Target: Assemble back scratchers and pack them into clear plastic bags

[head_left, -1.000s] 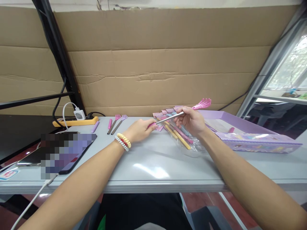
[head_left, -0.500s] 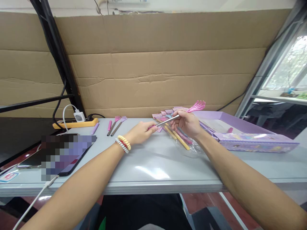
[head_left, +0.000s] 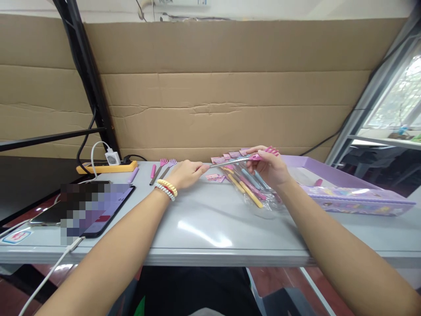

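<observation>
A back scratcher with a pink claw head [head_left: 271, 151] and a thin metal rod [head_left: 232, 162] stretches level between my hands. My left hand [head_left: 188, 174], wearing beaded bracelets, pinches the rod's left end. Around the base of the claw, my right hand [head_left: 271, 168] has its fingers closed. Below the rod lie several clear-wrapped packs with yellow [head_left: 251, 195], pink and blue handles. Left of my left hand rest a pink claw piece [head_left: 163, 162] and a purple claw piece [head_left: 172, 163] on dark rods, beside a loose pink grip [head_left: 153, 170].
At right sits a purple open box [head_left: 365, 202] with a pink piece inside. A purple grip [head_left: 133, 175] lies near the yellow power strip [head_left: 128, 167]. Two phones [head_left: 108, 219] with charging cables are at left. A cardboard panel [head_left: 230, 92] stands behind the table.
My right hand has moved right, toward the claw head, and the scratcher has dropped nearly level. The left hand has shifted slightly left and now grips the bare rod end. A pink card shows beneath.
</observation>
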`<control>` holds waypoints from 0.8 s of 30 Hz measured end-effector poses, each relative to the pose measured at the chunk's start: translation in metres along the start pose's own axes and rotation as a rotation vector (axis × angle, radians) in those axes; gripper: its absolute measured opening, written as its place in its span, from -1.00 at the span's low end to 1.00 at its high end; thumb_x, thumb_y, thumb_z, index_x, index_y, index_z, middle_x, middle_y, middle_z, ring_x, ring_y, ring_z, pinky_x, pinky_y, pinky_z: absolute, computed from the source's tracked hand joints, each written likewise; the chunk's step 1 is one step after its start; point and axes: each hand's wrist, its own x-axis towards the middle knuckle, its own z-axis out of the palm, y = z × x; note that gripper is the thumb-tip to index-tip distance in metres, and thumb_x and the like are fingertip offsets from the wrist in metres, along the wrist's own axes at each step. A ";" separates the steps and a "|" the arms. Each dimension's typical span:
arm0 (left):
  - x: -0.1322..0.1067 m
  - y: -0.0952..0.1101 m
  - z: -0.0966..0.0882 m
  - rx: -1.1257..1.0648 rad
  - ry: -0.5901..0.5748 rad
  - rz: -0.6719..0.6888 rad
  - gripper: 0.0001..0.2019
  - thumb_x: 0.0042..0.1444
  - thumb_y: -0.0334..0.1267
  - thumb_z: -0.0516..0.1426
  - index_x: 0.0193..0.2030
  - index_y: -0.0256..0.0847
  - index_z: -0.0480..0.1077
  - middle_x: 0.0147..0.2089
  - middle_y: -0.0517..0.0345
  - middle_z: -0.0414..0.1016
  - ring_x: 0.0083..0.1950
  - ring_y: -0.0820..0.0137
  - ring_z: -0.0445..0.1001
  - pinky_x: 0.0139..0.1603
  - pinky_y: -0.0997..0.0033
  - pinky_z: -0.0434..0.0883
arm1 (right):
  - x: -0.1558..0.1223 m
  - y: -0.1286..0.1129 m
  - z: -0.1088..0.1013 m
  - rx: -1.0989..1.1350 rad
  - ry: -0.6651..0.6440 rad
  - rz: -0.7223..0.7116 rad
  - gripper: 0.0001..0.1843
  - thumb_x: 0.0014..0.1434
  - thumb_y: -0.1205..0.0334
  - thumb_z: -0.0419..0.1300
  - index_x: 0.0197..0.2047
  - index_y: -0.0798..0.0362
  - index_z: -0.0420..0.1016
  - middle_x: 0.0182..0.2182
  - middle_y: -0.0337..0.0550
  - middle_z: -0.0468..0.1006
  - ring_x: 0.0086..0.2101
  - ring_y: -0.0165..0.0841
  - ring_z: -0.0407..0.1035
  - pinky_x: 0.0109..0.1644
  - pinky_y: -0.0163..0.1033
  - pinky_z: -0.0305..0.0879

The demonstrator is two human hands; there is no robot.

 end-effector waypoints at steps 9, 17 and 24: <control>0.005 -0.033 -0.001 0.167 0.111 -0.061 -0.52 0.22 0.10 -0.17 -0.50 -0.19 0.28 -0.36 0.10 0.46 -0.31 0.31 0.36 -0.29 0.34 0.10 | -0.001 0.004 0.002 -0.180 -0.228 0.224 -0.79 -0.08 0.14 0.26 -0.45 0.14 0.45 -0.53 -0.08 0.55 -0.61 -0.38 0.37 -0.58 -0.29 0.24; 0.006 -0.038 -0.002 0.209 0.215 0.027 -0.62 0.20 0.03 -0.06 -0.43 -0.20 0.36 -0.26 0.07 0.50 -0.14 0.29 0.37 -0.03 0.21 0.07 | -0.001 0.015 0.000 -0.304 -0.346 0.442 -0.65 0.05 -0.02 0.21 -0.46 0.15 0.42 -0.46 -0.03 0.55 -0.63 -0.41 0.36 -0.65 -0.33 0.13; 0.010 -0.033 -0.003 0.126 0.526 -0.159 -0.64 0.05 0.06 0.07 -0.52 -0.21 0.33 -0.33 0.07 0.46 -0.13 0.26 0.36 0.02 0.17 0.09 | -0.004 0.012 0.009 -0.322 -0.242 0.306 -0.74 -0.01 0.11 0.27 -0.32 0.09 0.38 -0.56 -0.25 0.48 -0.74 -0.57 0.15 -0.70 -0.39 -0.02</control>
